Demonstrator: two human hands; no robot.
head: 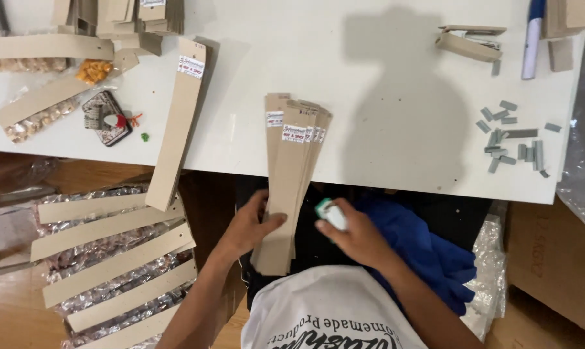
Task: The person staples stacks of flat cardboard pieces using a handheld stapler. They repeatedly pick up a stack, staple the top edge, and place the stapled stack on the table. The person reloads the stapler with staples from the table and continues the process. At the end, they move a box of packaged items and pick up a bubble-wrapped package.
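Two hands at work on a fanned stack of cardboard strips.

The left hand (250,226) closes around the lower end of the stack of cardboard strips (291,174), thumb lying across the front and fingers tucked behind, so the grip is narrow and firm. The stack's labelled upper ends rest on the white table (383,155), while its lower end hangs past the table edge over the person's lap. The right hand (357,236), just beside the stack, is curled tightly around a small white and green object (329,212); what it is cannot be told. Grey staple bars (512,139) lie scattered well apart, on the right of the table.
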